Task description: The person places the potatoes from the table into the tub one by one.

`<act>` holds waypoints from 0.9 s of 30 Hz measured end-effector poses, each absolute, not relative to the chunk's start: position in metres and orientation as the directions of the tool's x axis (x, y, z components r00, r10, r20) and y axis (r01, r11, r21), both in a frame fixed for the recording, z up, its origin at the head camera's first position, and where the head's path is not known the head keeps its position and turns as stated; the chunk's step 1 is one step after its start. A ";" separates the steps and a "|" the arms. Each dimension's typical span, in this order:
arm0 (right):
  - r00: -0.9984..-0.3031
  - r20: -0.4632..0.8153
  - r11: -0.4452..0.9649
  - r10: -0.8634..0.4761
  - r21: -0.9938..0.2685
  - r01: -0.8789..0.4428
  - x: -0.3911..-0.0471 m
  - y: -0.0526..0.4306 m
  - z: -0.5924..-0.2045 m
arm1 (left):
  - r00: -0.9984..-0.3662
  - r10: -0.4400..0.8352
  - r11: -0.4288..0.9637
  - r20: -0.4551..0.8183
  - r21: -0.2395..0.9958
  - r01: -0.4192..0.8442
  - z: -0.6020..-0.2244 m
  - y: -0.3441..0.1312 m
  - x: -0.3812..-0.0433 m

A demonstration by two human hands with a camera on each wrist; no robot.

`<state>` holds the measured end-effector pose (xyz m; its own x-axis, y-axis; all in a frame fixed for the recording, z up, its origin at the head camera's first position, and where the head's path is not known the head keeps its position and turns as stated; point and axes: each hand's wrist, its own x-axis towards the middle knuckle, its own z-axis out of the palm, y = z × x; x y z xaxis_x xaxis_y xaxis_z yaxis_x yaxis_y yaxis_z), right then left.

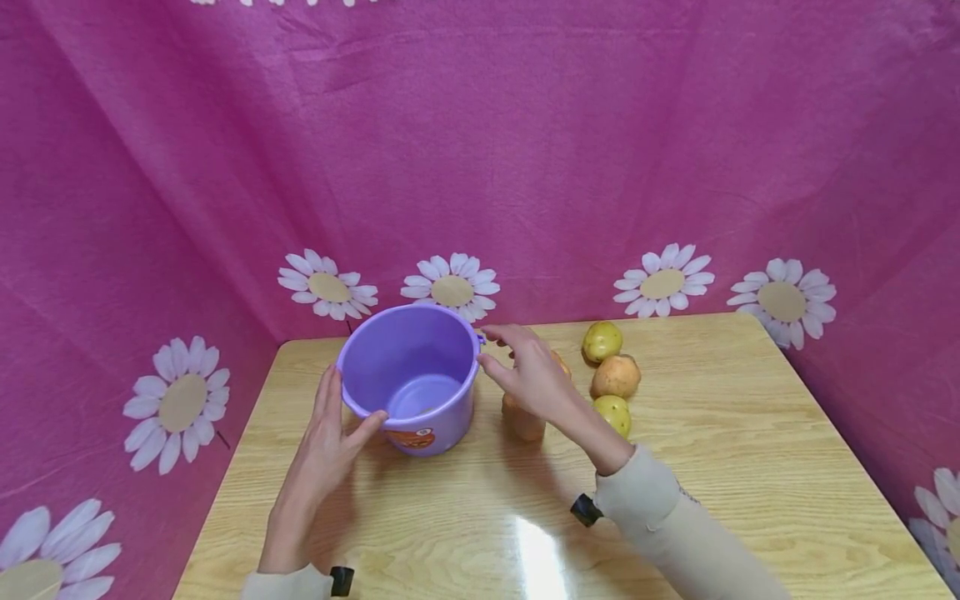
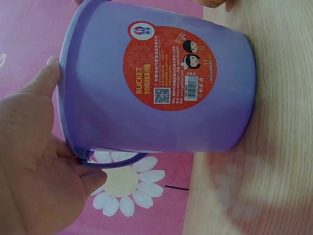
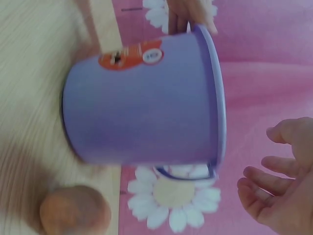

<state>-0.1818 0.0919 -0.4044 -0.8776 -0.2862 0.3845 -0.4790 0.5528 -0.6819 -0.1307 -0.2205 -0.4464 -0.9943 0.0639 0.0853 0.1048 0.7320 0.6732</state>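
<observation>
Grips the left side of the purple bucket (image 1: pixel 450 425) in the left hand (image 1: pixel 318 467), with thumb on the near rim and fingers bent against the outer wall beside the handle (image 2: pixel 131 160). Has the right hand (image 1: pixel 536 379) loose, with fingers partly bent, spread apart from the thumb and, in the right wrist view, just clear of the bucket. Has the bucket mouth up on the left half of the worktop (image 1: pixel 720 467), left of brown produce (image 1: pixel 523 421) and yellow produce (image 1: pixel 602 342).
</observation>
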 end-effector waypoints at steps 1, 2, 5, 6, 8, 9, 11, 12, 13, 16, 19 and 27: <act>-0.883 0.379 0.562 -0.276 -0.682 -0.468 -0.181 0.098 -0.404 | -0.994 0.065 0.734 0.085 0.671 0.106 -0.446 -0.220 -0.131; -0.888 0.375 0.568 -0.265 -0.683 -0.458 -0.181 0.104 -0.404 | -0.994 0.066 0.734 0.086 0.671 0.107 -0.446 -0.220 -0.131; -0.899 0.370 0.583 -0.236 -0.686 -0.435 -0.179 0.122 -0.405 | -0.994 0.064 0.734 0.085 0.671 0.105 -0.446 -0.220 -0.131; -0.901 0.370 0.588 -0.225 -0.686 -0.429 -0.179 0.128 -0.406 | -0.995 0.063 0.734 0.083 0.672 0.102 -0.446 -0.220 -0.131; -0.905 0.371 0.590 -0.208 -0.691 -0.418 -0.178 0.139 -0.408 | -0.995 0.061 0.733 0.084 0.672 0.102 -0.446 -0.220 -0.131; -0.907 0.372 0.593 -0.199 -0.691 -0.413 -0.177 0.144 -0.408 | -0.995 0.061 0.733 0.084 0.672 0.101 -0.446 -0.220 -0.131; -0.913 0.365 0.596 -0.180 -0.698 -0.397 -0.175 0.154 -0.410 | -0.994 0.063 0.733 0.087 0.672 0.105 -0.446 -0.220 -0.131; -0.917 0.361 0.600 -0.168 -0.701 -0.386 -0.174 0.160 -0.411 | -0.994 0.064 0.732 0.089 0.672 0.107 -0.446 -0.220 -0.131; -0.921 0.355 0.602 -0.159 -0.705 -0.375 -0.174 0.165 -0.412 | -0.994 0.066 0.733 0.092 0.671 0.111 -0.446 -0.220 -0.131; -0.935 0.329 0.610 -0.133 -0.716 -0.339 -0.172 0.179 -0.414 | -0.993 0.069 0.730 0.099 0.673 0.118 -0.447 -0.219 -0.131; -0.944 0.311 0.622 -0.112 -0.719 -0.311 -0.170 0.193 -0.417 | -0.992 0.070 0.727 0.101 0.676 0.120 -0.447 -0.219 -0.130; -0.951 0.304 0.647 -0.060 -0.714 -0.268 -0.159 0.223 -0.429 | -0.994 0.065 0.727 0.090 0.678 0.109 -0.446 -0.218 -0.130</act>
<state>-0.1586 0.2229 -0.4288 -0.9509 -0.0597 0.3036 -0.2685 0.6468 -0.7138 -0.1298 -0.2183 -0.4458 -0.9938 0.0651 0.0904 0.1093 0.7273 0.6776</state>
